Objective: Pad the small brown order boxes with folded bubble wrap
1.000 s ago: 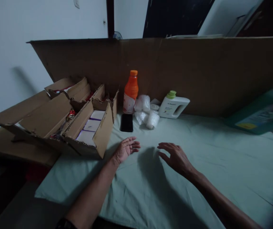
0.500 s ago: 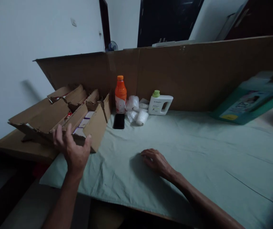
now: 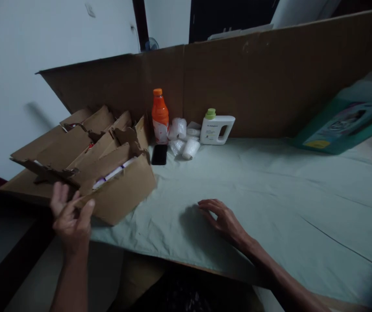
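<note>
A cardboard bin (image 3: pixel 124 190) with white-and-purple small boxes (image 3: pixel 112 175) inside stands at the near left of the cloth. At its near left corner is my left hand (image 3: pixel 70 216), thumb in front and fingers behind the edge, gripping the cardboard. Part of the grip is hidden by the cardboard and slightly blurred. My right hand (image 3: pixel 220 216) rests on the green cloth (image 3: pixel 253 182), fingers loosely bent and slightly apart, holding nothing. More cardboard bins (image 3: pixel 64 149) stand behind the near one, with something red (image 3: pixel 90 146) showing in one.
Along a tall cardboard panel (image 3: pixel 253 82) stand an orange bottle (image 3: pixel 160 115), rolls of bubble wrap (image 3: pixel 190 148) and a white jug with a green cap (image 3: pixel 216 130). A black phone (image 3: pixel 159 154) lies before them. A large green jug (image 3: pixel 344 119) is at far right.
My left hand has come down and nearer onto the bin's corner. The near bin has shifted toward me and its opening looks narrower. My right hand has stayed on the cloth. The view has tilted down.
</note>
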`<act>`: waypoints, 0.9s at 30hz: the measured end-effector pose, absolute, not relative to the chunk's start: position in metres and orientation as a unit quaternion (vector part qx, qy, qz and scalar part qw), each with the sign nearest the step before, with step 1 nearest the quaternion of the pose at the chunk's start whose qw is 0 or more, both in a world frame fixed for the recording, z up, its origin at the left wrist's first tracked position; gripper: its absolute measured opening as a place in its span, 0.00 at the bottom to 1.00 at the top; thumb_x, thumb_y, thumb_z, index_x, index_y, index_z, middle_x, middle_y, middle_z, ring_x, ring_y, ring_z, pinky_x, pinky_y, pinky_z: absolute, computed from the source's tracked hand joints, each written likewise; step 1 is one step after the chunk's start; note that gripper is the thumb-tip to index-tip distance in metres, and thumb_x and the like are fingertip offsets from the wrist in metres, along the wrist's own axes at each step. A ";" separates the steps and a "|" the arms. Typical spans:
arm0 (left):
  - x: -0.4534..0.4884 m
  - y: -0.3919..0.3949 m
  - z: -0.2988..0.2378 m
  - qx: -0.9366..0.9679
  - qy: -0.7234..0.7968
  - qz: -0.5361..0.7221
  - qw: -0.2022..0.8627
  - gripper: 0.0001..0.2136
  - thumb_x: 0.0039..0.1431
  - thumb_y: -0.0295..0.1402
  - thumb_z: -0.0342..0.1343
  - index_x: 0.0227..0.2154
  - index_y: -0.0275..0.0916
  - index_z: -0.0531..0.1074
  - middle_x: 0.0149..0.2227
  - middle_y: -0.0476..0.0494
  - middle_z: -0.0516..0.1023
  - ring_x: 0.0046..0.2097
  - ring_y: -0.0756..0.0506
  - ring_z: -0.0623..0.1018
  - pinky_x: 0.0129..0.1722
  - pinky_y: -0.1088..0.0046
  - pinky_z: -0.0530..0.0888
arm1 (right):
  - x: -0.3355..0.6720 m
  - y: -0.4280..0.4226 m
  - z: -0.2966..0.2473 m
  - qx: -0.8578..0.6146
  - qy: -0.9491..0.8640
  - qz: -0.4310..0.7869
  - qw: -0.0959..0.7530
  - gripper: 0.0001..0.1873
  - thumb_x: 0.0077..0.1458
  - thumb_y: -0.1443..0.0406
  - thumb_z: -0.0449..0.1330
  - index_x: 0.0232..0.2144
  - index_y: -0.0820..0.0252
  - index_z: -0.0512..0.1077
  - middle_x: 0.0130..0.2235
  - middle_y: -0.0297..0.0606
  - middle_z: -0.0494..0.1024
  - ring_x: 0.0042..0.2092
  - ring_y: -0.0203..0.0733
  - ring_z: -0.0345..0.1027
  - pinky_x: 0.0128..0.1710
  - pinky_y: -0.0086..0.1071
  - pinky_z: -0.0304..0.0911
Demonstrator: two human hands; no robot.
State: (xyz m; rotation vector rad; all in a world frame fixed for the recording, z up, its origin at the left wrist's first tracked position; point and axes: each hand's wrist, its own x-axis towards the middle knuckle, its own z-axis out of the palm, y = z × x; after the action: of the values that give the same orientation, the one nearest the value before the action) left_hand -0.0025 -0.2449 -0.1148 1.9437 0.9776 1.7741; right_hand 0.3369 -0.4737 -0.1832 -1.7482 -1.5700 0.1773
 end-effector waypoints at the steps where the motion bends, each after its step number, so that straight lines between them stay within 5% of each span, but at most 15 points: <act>1: -0.011 -0.251 -0.121 0.659 0.342 0.651 0.156 0.16 0.52 0.37 0.65 0.43 0.39 0.73 0.70 0.39 0.55 0.69 0.33 0.61 0.62 0.52 0.68 | 0.336 -0.475 -0.182 -0.686 -0.613 0.076 0.384 0.10 0.62 0.65 0.55 0.41 0.54 0.77 0.45 0.41 0.82 0.48 0.48 0.75 0.49 0.47 0.71; 5: -0.029 -0.267 -0.149 0.618 0.330 0.670 0.246 0.40 0.49 0.41 0.68 0.63 0.44 0.56 0.68 0.36 0.58 0.67 0.36 0.63 0.66 0.53 0.62 | 0.318 -0.468 -0.171 -0.679 -0.612 0.121 0.387 0.16 0.63 0.61 0.56 0.51 0.53 0.73 0.51 0.43 0.78 0.53 0.49 0.73 0.54 0.48 0.69; 8: -0.029 -0.272 -0.170 0.608 0.382 0.584 0.379 0.36 0.49 0.43 0.68 0.59 0.42 0.61 0.59 0.36 0.70 0.63 0.37 0.69 0.65 0.54 0.63 | 0.285 -0.453 -0.163 -0.644 -0.644 0.148 0.385 0.31 0.61 0.57 0.59 0.64 0.55 0.61 0.61 0.49 0.70 0.61 0.53 0.65 0.59 0.51 0.64; 12: -0.019 -0.273 -0.186 0.598 0.413 0.560 0.397 0.29 0.48 0.40 0.70 0.51 0.41 0.66 0.49 0.42 0.75 0.55 0.41 0.75 0.63 0.54 0.65 | 0.247 -0.424 -0.160 -0.598 -0.688 0.165 0.377 0.47 0.58 0.53 0.62 0.71 0.61 0.45 0.68 0.56 0.57 0.68 0.58 0.53 0.64 0.53 0.57; 18: 0.041 -0.296 -0.185 0.614 0.349 0.525 0.476 0.26 0.52 0.37 0.67 0.52 0.43 0.65 0.53 0.42 0.74 0.56 0.42 0.74 0.61 0.59 0.68 | 0.272 -0.434 -0.169 -0.644 -0.584 0.126 0.478 0.40 0.58 0.57 0.61 0.68 0.55 0.51 0.65 0.52 0.63 0.62 0.56 0.63 0.56 0.53 0.67; 23: 0.125 -0.298 -0.174 0.691 0.206 0.382 0.578 0.37 0.54 0.40 0.63 0.65 0.43 0.55 0.64 0.36 0.65 0.63 0.37 0.69 0.62 0.56 0.67 | 0.336 -0.473 -0.162 -0.716 -0.458 0.085 0.520 0.36 0.56 0.53 0.63 0.63 0.56 0.61 0.57 0.50 0.73 0.55 0.54 0.70 0.47 0.50 0.73; 27: 0.136 -0.304 -0.146 0.778 0.223 0.317 0.495 0.27 0.54 0.38 0.60 0.56 0.36 0.68 0.57 0.34 0.74 0.58 0.38 0.73 0.57 0.59 0.70 | 0.368 -0.492 -0.162 -0.743 -0.394 0.055 0.539 0.33 0.55 0.53 0.63 0.60 0.55 0.64 0.59 0.48 0.71 0.58 0.55 0.67 0.48 0.49 0.72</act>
State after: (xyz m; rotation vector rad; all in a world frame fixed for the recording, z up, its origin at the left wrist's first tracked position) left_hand 0.1356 -0.3040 -0.1465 1.8852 0.5403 0.7680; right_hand 0.3680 -0.4919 -0.1623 -1.7661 -0.9360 0.1312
